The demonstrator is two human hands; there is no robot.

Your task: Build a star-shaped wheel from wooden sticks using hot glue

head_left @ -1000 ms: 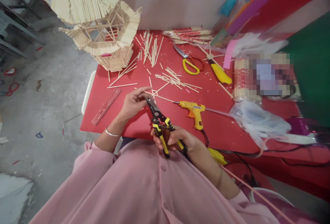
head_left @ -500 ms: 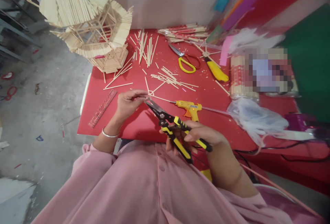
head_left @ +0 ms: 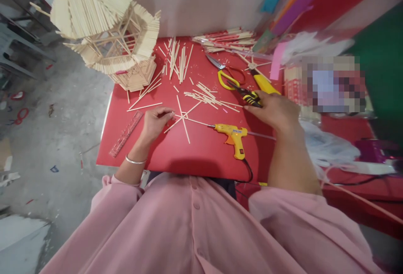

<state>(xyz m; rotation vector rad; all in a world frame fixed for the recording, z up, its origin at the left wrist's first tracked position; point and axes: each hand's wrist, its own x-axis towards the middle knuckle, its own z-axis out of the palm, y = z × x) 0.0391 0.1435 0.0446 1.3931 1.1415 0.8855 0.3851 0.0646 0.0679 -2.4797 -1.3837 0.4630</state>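
Red surface (head_left: 208, 154) before me, loose sticks (head_left: 201, 96) strewn across its middle, grey floor (head_left: 72, 139) off to the left. Right in front of me on the surface lies the star (head_left: 183, 117) of joined sticks, one arm running up to the nozzle of the glue gun (head_left: 234, 132), touching or just short of it. If that tip is hot, it could scorch the arm or smear it with glue. My left hand (head_left: 155, 122) has its fingertips drawn together at the star's left arm; whether they grip it I cannot tell, but a twist there could crack the centre joint. My right hand (head_left: 273, 108) grasps the pliers (head_left: 250, 96) by the handles, their nose at the scissors' (head_left: 223, 69) yellow loop, so a snag could swing the blades round. My right forearm passes over the glue stick (head_left: 260, 135) behind the gun; dropping low, it could shove the gun into the star.
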